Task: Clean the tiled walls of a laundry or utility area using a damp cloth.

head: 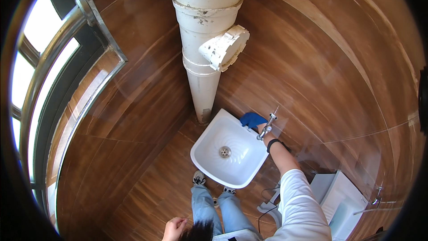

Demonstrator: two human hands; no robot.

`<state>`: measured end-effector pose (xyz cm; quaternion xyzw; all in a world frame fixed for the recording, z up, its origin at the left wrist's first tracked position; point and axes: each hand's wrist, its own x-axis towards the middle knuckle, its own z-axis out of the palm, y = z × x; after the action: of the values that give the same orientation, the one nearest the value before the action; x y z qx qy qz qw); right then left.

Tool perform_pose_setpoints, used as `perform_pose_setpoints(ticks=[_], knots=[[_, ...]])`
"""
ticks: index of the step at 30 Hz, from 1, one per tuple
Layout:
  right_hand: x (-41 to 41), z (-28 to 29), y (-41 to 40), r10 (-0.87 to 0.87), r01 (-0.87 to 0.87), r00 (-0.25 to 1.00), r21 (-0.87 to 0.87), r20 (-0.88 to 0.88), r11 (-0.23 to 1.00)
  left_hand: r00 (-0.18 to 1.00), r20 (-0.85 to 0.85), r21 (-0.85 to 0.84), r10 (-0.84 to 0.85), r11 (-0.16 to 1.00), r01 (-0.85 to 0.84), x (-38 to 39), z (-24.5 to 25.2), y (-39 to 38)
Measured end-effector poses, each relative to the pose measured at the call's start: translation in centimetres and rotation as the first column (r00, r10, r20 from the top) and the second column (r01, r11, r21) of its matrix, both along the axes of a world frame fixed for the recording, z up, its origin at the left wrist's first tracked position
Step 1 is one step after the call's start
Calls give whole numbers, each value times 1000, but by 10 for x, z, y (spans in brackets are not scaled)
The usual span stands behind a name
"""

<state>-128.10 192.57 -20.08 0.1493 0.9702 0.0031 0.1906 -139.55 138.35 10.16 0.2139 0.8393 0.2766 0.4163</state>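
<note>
A blue cloth (253, 120) lies over the back rim of a white washbasin (200, 140), against the wall. My right arm reaches behind the chrome tap (266, 128), with a dark band on the wrist. My right hand (260, 125) is at the cloth and mostly hidden by it, so its grip does not show. Inside the basin a metal drain (224, 152) is visible. Low in the picture, left of my legs, my left hand (176, 228) is held with curled fingers, and no object shows in it.
A thick white PVC pipe (200, 50) with a capped side branch stands in the corner behind the basin. At left is a window with a metal rail (50, 50). A second white basin (347, 204) and a grey plastic object (272, 207) are at lower right.
</note>
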Motion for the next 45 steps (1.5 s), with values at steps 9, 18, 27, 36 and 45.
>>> perform_pose_setpoints(ticks=[9,18,27,36,45], knots=[[16,-23,5,-20,19,1000,-102,-11,995,996,91,-266,25,964,1,3,-53,16],[178,22,19,-124,131,991,-313,43,941,960,272,27,-57,998,52,18,-58,21],[237,209,11,62,19,921,203,-385,979,932,-86,243,-352,900,362,44,-21,55],[255,600,-29,119,453,748,633,-653,628,874,-211,423,-438,765,485,56,66,99],[334,628,-2,371,777,485,585,-792,233,836,-304,458,-456,700,548,71,81,109]])
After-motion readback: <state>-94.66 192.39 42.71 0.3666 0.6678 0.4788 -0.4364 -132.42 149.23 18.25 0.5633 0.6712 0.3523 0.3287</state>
